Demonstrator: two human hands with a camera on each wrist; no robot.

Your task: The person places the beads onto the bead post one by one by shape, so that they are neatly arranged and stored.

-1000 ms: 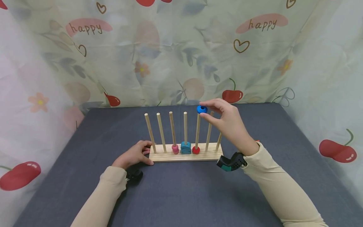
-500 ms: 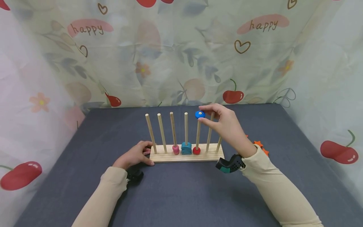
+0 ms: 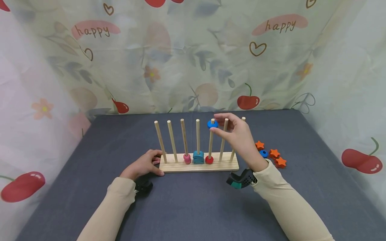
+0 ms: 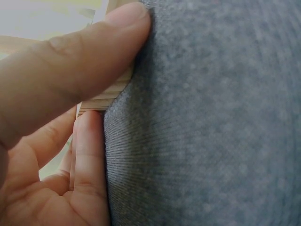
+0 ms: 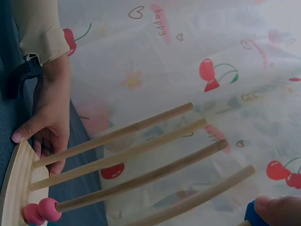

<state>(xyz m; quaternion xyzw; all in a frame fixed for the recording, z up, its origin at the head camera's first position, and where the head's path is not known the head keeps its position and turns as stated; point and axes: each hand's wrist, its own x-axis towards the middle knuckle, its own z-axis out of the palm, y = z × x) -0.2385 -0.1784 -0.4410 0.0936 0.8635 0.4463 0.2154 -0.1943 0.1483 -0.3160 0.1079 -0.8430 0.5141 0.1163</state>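
A wooden peg stand (image 3: pixel 169 167) with several upright pegs stands on the dark cloth. My left hand (image 3: pixel 144 164) grips its left end, thumb at the front corner; the left wrist view shows that thumb (image 4: pixel 70 70) over the wood's edge. My right hand (image 3: pixel 238 132) pinches a blue bead (image 3: pixel 212 125) near the top of the fifth peg from the left, whose tip pokes through it. Thumb and blue bead (image 5: pixel 254 216) show at the right wrist view's corner. Low on other pegs sit pink beads (image 3: pixel 187 159) and teal pieces (image 3: pixel 198 157); a red bead (image 3: pixel 209 160) lies under the blue one.
Right of the stand, orange star beads (image 3: pixel 274 153) and another blue bead (image 3: pixel 263 154) lie on the cloth, partly beside the right forearm. A patterned curtain (image 3: pixel 181 67) hangs behind and at both sides of the table.
My right hand has lowered the blue bead from above the fifth peg onto its tip and a little down it. The left hand has stayed at the stand's end.
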